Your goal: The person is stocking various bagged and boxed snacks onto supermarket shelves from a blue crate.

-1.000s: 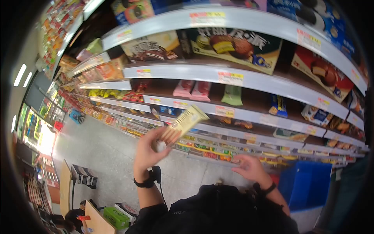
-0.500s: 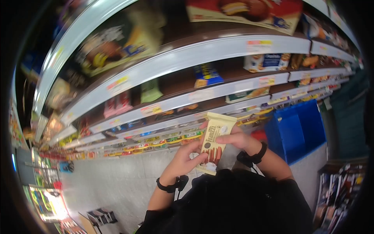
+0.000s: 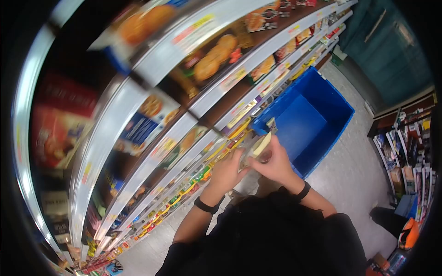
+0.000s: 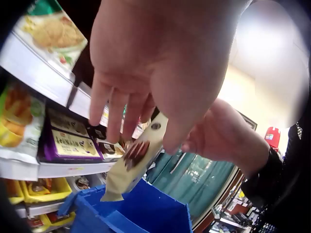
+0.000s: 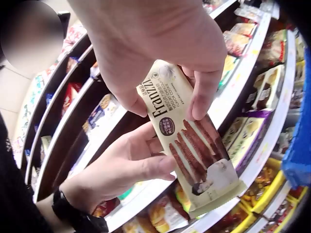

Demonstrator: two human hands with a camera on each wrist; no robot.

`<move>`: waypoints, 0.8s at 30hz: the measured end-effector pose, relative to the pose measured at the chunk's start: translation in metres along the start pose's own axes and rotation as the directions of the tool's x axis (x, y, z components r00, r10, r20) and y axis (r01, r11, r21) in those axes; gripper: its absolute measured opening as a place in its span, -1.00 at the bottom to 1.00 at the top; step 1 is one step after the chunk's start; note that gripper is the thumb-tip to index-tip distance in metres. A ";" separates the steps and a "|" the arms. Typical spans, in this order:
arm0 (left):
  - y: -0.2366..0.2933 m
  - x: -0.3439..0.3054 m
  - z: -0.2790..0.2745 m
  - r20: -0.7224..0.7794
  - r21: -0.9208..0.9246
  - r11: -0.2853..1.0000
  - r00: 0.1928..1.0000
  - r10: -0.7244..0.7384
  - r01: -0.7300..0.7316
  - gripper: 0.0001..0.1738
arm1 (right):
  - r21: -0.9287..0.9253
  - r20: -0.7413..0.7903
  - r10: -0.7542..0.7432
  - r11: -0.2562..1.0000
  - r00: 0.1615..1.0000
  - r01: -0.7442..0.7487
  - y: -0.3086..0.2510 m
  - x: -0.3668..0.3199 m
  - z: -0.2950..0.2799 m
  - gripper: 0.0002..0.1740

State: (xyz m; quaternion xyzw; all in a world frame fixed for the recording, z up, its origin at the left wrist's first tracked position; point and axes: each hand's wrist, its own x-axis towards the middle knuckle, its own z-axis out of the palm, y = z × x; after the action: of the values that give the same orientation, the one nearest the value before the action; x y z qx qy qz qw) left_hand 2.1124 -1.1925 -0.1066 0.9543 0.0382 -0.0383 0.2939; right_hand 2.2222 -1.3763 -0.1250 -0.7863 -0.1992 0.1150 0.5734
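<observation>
Both hands hold a cream-coloured pack of Franzzi chocolate cookies (image 5: 187,128) in front of the body. In the right wrist view, my right hand (image 5: 160,43) grips its upper end, thumb at one edge and fingers at the other. Lower down, my left hand (image 5: 121,165) pinches the side, its thumb on the edge and its other fingers partly hidden behind. The head view shows the pack (image 3: 262,145) tilted nearly edge-on between the left hand (image 3: 225,172) and right hand (image 3: 274,163). Its lower end points down over a blue bin in the left wrist view.
The blue bin (image 3: 304,122) stands on the floor just beyond the right hand. Stocked shelves (image 3: 202,108) run along the left, with yellow trays (image 4: 48,189) low down. A green curtain (image 3: 386,60) and a rack of goods (image 3: 405,156) are at right.
The left hand first held the pack alone; then the right hand took hold of it too. The view has turned right toward the blue bin, and the pack has tilted edge-on.
</observation>
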 end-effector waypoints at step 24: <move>-0.007 -0.075 0.046 0.082 0.029 0.787 0.783 -0.617 0.617 -0.44 | -0.486 0.154 0.609 0.732 0.778 -0.477 0.417 0.135 0.031 -0.30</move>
State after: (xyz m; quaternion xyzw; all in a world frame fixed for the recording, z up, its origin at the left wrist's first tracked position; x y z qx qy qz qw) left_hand 2.0347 -1.2168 -0.1415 0.8871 0.3349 -0.1735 0.2662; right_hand 2.4056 -1.3997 -0.5233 -0.8865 -0.0629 0.3529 0.2926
